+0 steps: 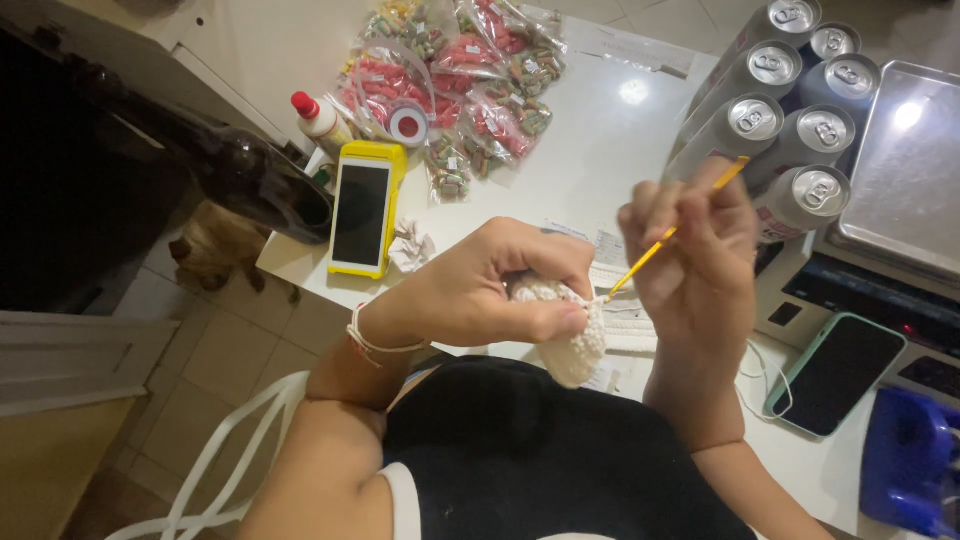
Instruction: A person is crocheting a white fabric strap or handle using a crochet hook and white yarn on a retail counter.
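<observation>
Mid-stitch, your left hand [490, 285] pinched the white crochet piece [572, 335] above your lap at the table [600, 140] edge, your right hand [695, 255] fingers closed around the yellow hook [665, 238], which probably needed yarn pulled through next.

Knobbly cream yarn piece [572, 340] (matt), shiny metal cans [790, 110].

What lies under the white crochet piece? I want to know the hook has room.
Under the crochet piece show white yarn, papers and the white table. The left hand hides its top.
</observation>
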